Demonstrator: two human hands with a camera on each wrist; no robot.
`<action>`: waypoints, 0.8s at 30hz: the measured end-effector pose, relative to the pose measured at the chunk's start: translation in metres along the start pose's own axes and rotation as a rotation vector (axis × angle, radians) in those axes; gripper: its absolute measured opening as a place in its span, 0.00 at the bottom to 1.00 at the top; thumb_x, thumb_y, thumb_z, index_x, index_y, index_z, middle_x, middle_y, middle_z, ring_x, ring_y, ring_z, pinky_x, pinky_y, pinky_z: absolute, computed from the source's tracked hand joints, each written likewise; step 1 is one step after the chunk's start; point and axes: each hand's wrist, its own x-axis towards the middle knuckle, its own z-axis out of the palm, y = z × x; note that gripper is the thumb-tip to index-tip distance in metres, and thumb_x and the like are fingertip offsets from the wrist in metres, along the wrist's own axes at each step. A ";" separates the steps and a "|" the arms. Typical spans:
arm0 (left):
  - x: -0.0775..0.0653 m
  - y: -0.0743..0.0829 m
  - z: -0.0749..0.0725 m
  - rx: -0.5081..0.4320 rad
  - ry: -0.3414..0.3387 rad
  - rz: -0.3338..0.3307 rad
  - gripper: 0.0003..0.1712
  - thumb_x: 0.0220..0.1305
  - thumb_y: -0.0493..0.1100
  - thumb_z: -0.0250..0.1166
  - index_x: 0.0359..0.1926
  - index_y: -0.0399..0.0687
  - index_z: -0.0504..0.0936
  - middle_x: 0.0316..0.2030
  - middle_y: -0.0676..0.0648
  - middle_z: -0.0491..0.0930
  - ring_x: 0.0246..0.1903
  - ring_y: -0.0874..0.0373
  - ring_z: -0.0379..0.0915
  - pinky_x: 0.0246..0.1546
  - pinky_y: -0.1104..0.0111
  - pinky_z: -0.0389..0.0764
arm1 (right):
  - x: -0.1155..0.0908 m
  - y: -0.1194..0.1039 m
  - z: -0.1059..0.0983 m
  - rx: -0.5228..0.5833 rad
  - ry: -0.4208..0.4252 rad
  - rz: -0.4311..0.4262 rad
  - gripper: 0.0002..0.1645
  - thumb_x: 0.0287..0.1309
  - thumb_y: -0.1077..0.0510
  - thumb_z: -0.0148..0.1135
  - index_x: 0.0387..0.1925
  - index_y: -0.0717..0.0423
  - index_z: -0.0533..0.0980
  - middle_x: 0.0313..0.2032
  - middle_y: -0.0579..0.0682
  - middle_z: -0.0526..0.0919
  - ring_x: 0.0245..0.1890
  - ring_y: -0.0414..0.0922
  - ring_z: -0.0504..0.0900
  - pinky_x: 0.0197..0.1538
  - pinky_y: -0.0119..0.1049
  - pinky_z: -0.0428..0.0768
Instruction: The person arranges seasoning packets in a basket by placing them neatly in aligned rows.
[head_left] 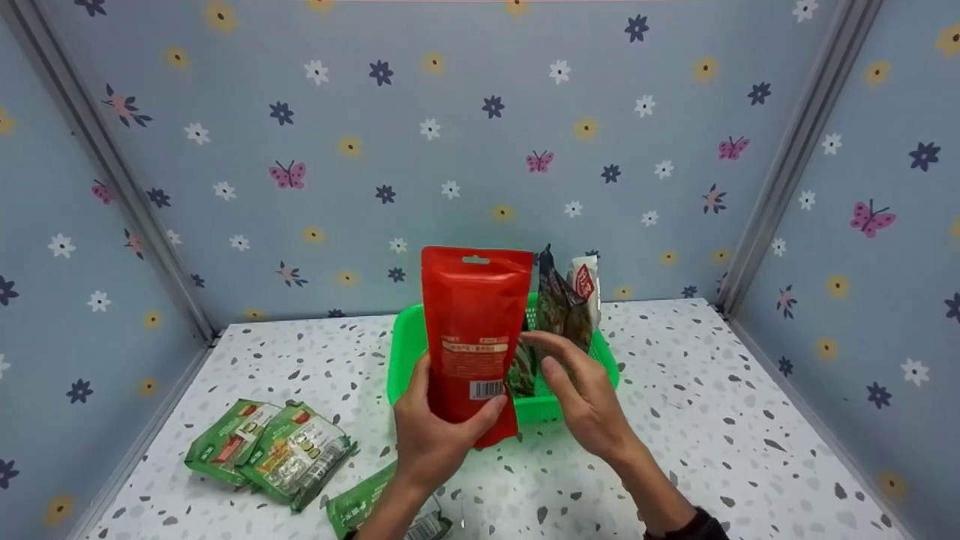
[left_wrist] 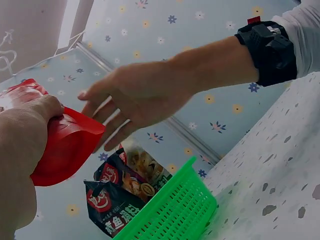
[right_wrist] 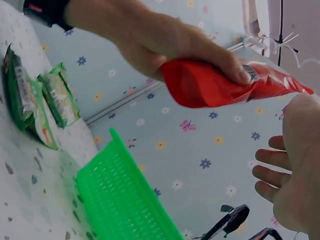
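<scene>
My left hand (head_left: 439, 442) grips a red stand-up pouch (head_left: 476, 300) by its lower part, with the thumb lying across the front beside the barcode. The pouch is upright, with its hang hole at the top, and it overlaps the green basket (head_left: 541, 409) in the head view. Close by the pouch's right edge is my right hand (head_left: 589, 401), its fingers loosely extended and nothing in its grasp. Dark food bags (left_wrist: 112, 207) and a white bag with a red label (head_left: 587, 283) stand in the basket's right part.
Two green packets (head_left: 296, 457) overlap on the left of the speckled table (head_left: 720, 420). Another green packet (head_left: 364, 499) lies at the front, partly hidden by my left forearm. Flower-patterned panels (head_left: 450, 150) enclose the table at the back and both sides.
</scene>
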 end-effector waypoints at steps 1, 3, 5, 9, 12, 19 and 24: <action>-0.002 0.000 0.002 -0.005 -0.007 0.008 0.46 0.59 0.42 0.89 0.75 0.45 0.75 0.61 0.49 0.90 0.54 0.57 0.92 0.54 0.63 0.94 | 0.000 -0.006 -0.002 0.054 0.008 0.014 0.25 0.89 0.61 0.50 0.79 0.53 0.75 0.75 0.51 0.83 0.77 0.47 0.81 0.79 0.40 0.80; -0.006 0.001 0.007 -0.014 -0.037 0.028 0.47 0.60 0.42 0.89 0.75 0.46 0.74 0.62 0.50 0.90 0.54 0.57 0.91 0.55 0.63 0.94 | -0.002 -0.017 -0.006 0.152 0.035 0.042 0.28 0.88 0.61 0.49 0.81 0.56 0.72 0.76 0.55 0.81 0.76 0.45 0.82 0.78 0.34 0.80; -0.011 0.002 0.012 -0.024 -0.070 0.051 0.47 0.60 0.43 0.89 0.76 0.48 0.74 0.62 0.51 0.90 0.55 0.58 0.91 0.55 0.63 0.94 | -0.003 -0.028 -0.009 0.235 0.050 0.079 0.30 0.86 0.62 0.49 0.83 0.59 0.68 0.77 0.58 0.80 0.75 0.44 0.82 0.76 0.35 0.82; -0.019 0.003 0.021 -0.016 -0.129 0.100 0.47 0.61 0.45 0.88 0.77 0.48 0.74 0.62 0.51 0.90 0.53 0.58 0.91 0.53 0.63 0.94 | -0.005 -0.042 -0.012 0.334 0.066 0.165 0.34 0.83 0.62 0.54 0.84 0.58 0.65 0.75 0.57 0.82 0.71 0.48 0.86 0.71 0.40 0.87; -0.024 0.003 0.027 0.012 -0.148 0.143 0.47 0.60 0.45 0.89 0.76 0.47 0.75 0.60 0.50 0.91 0.50 0.58 0.92 0.51 0.63 0.95 | -0.006 -0.046 -0.012 0.331 0.098 0.215 0.32 0.80 0.62 0.61 0.80 0.56 0.70 0.69 0.55 0.87 0.66 0.52 0.89 0.68 0.43 0.90; -0.027 -0.001 0.032 0.045 -0.151 0.221 0.47 0.57 0.42 0.90 0.75 0.44 0.76 0.57 0.48 0.92 0.47 0.57 0.93 0.48 0.64 0.95 | -0.006 -0.047 -0.011 0.284 0.197 0.282 0.27 0.75 0.61 0.73 0.71 0.54 0.79 0.61 0.53 0.92 0.59 0.54 0.93 0.61 0.41 0.93; -0.028 -0.002 0.033 0.043 -0.154 0.218 0.47 0.58 0.42 0.89 0.74 0.45 0.77 0.58 0.48 0.92 0.48 0.57 0.93 0.48 0.64 0.95 | -0.006 -0.046 -0.011 0.268 0.209 0.277 0.26 0.74 0.62 0.74 0.70 0.54 0.81 0.60 0.52 0.93 0.58 0.53 0.94 0.60 0.42 0.93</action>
